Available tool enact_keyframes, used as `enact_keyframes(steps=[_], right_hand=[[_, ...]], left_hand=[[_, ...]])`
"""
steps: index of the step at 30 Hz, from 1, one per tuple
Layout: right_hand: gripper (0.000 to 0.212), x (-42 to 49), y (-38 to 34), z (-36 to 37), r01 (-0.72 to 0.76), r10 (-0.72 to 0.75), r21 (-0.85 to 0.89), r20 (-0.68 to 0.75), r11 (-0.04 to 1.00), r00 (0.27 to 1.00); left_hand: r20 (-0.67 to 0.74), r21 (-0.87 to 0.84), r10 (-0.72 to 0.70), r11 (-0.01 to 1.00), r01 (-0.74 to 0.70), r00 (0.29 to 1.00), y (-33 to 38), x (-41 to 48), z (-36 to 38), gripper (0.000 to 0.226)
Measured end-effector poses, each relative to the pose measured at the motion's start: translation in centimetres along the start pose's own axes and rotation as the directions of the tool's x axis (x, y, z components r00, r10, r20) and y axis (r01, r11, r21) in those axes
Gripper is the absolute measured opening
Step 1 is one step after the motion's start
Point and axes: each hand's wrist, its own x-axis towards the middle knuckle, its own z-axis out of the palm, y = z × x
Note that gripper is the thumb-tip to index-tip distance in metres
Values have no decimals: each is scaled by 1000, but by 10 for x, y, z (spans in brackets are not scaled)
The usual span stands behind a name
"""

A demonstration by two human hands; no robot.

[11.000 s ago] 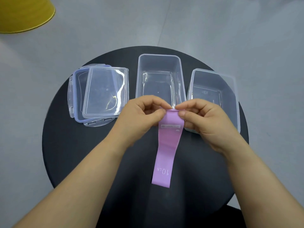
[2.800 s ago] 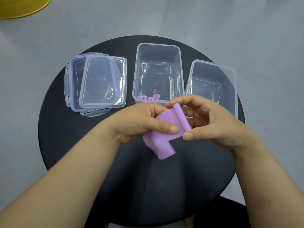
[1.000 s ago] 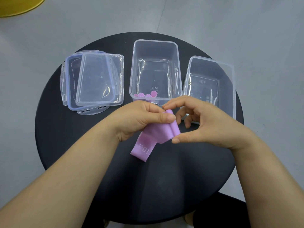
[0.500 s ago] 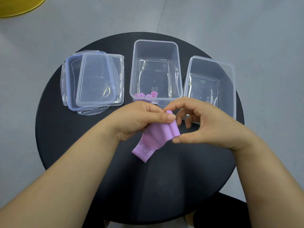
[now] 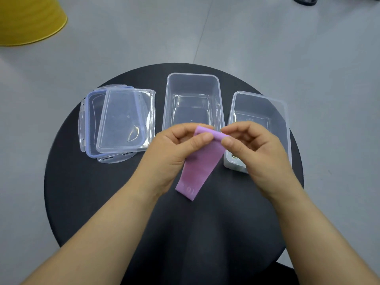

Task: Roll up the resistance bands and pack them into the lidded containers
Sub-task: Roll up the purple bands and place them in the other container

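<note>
A purple resistance band (image 5: 199, 167) marked "10" hangs above the round black table (image 5: 92, 192), its top end rolled a short way. My left hand (image 5: 174, 153) pinches the left side of that rolled end between thumb and fingers. My right hand (image 5: 253, 153) pinches its right side. Two clear lidless containers stand behind the hands: the middle one (image 5: 192, 93) and the right one (image 5: 259, 112). Both hands cover the near ends of the containers.
Two clear lids (image 5: 123, 120), one with a blue seal, lie stacked at the table's left. A yellow round object (image 5: 28, 19) stands on the grey floor at the far left. The table's near half is bare black surface.
The band has unrolled from a bunched wad into a longer hanging strip, and both hands have lifted its top end higher. The camera has tilted, so the table sits lower in view.
</note>
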Motion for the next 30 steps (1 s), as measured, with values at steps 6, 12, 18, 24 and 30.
enact_keyframes(steps=[6,12,18,24,30], right_hand=[[14,1,-5,7,86,-84,24,-67,996,994],[12,1,-6,4,99,-99,-8,-82,995,992],[12,3,-2,4,94,-97,-49,-62,994,993],[16,4,-3,6,50,-51,-14,-40,999,998],[14,5,0,5,46,-45,6,-78,999,996]], left_hand=[[-60,-50,34,998,-37,998,4,-4,7,18],[-37,27,107,994,-106,994,9,-6,5,17],[-81,187,159,972,-142,984,6,-4,0,18],[-88,199,158,970,-139,983,7,-4,-1,19],[-69,227,134,967,-115,989,5,-3,-1,19]])
